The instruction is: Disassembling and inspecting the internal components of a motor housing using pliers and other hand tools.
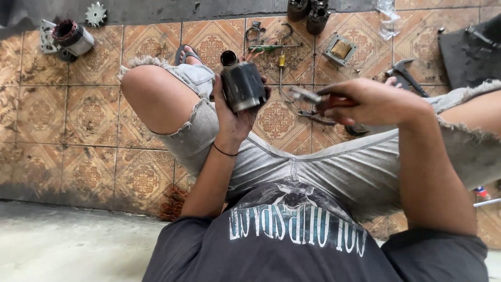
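I sit on a patterned tile floor with my knees spread. My left hand (233, 116) grips a dark metal cylinder (241, 83), a motor housing, held upright between my knees. My right hand (373, 102) is shut on pliers (312, 97) with reddish handles, whose jaws point left toward the cylinder, a short gap away. A thin black band circles my left wrist.
Tools lie on the tiles ahead: a green-handled screwdriver (274, 47), a yellow one (282, 61), a hammer (403, 72), a square frame part (340, 50). An alternator part (70, 37) and a toothed fan disc (96, 13) lie far left. Copper wire (171, 202) lies under my thigh.
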